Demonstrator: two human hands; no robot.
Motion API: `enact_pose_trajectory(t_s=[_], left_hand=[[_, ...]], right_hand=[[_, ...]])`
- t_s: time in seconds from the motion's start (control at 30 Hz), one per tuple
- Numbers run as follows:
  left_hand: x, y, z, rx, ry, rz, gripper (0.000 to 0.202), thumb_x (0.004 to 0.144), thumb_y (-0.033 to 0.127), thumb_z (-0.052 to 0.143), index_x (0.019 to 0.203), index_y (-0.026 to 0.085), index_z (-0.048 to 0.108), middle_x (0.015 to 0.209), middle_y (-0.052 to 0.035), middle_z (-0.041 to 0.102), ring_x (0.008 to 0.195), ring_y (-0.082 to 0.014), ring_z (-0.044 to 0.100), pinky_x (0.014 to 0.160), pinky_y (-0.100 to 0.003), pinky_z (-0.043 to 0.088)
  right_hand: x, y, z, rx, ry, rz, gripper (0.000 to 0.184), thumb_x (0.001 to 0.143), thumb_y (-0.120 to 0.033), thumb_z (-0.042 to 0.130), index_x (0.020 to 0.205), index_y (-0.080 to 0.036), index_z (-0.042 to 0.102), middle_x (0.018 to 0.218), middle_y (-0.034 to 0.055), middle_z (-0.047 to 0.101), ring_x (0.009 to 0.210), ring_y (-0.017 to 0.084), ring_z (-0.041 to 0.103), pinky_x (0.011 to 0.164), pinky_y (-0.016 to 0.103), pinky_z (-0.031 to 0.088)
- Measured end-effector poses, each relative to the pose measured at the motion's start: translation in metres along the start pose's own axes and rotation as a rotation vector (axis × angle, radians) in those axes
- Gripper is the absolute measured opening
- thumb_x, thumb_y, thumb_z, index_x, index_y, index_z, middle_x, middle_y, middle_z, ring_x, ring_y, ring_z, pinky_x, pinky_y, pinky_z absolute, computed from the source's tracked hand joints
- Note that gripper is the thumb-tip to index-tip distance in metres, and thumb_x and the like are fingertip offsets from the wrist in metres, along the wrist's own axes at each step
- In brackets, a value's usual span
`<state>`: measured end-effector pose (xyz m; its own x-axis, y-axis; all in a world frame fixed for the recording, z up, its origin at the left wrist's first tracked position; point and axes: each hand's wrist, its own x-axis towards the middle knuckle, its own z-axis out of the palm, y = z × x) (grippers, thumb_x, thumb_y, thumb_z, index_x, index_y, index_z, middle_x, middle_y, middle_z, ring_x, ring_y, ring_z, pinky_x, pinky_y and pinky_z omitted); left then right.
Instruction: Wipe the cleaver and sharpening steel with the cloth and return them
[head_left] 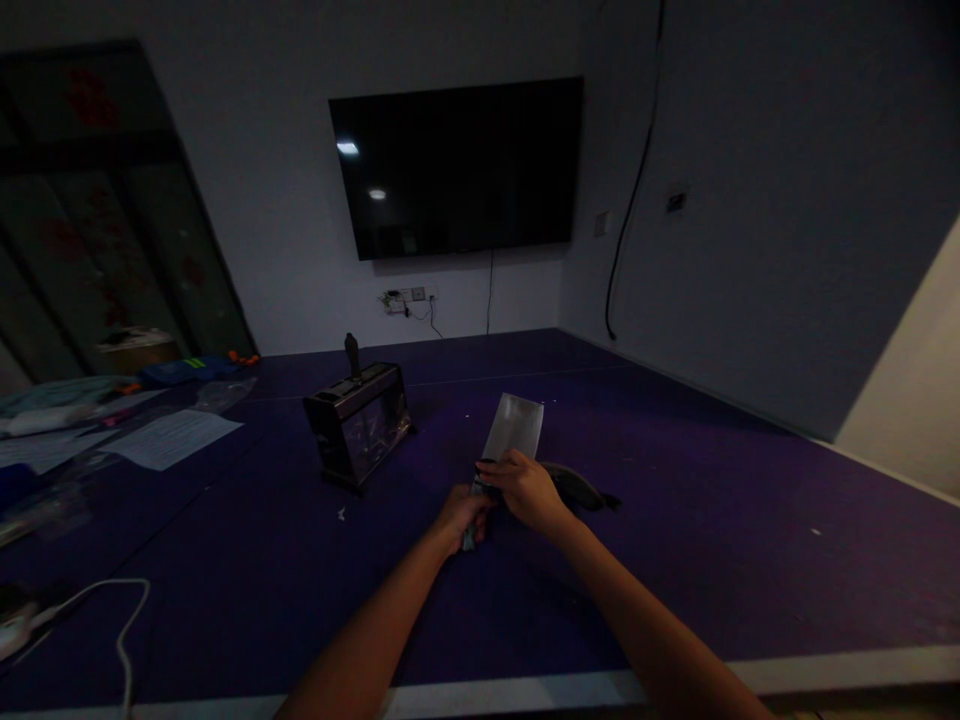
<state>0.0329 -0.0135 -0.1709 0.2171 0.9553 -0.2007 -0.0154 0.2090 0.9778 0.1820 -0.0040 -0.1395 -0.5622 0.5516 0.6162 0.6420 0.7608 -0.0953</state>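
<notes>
My two hands meet over a dark purple surface (712,520), both closed on the near end of a clear plastic bag (514,427). My left hand (461,517) grips the bag's lower end from the left. On top, my right hand (525,488) pinches the same end with curled fingers. The bag's pale free end points away from me. A dark, flat object (581,488) lies on the surface just right of my right hand; I cannot make out what it is.
A small dark metal box with a glass side and a knob on top (360,420) stands left of the hands. Papers (172,437) and plastic packets lie at far left. A white cable (112,620) curls at the near left. A wall-mounted black screen (459,165) hangs ahead.
</notes>
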Motion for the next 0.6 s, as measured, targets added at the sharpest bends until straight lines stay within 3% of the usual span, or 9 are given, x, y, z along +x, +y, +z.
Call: enact_pose_trajectory(t_s=[0.6], left_hand=[[0.003,0.0,-0.002,-0.054,0.085,0.021,0.026,0.062,0.032,0.055,0.048,0.018,0.038,0.034,0.0068,0.033,0.026,-0.0067,0.034,0.031,-0.019,0.022]], right_hand=[[-0.004,0.013,-0.009,-0.053,0.041,0.062,0.042,0.075,-0.005,0.044,0.099,-0.028,0.07,0.113,-0.0044,0.064,0.085,0.018,0.052,0.074,0.03,0.047]])
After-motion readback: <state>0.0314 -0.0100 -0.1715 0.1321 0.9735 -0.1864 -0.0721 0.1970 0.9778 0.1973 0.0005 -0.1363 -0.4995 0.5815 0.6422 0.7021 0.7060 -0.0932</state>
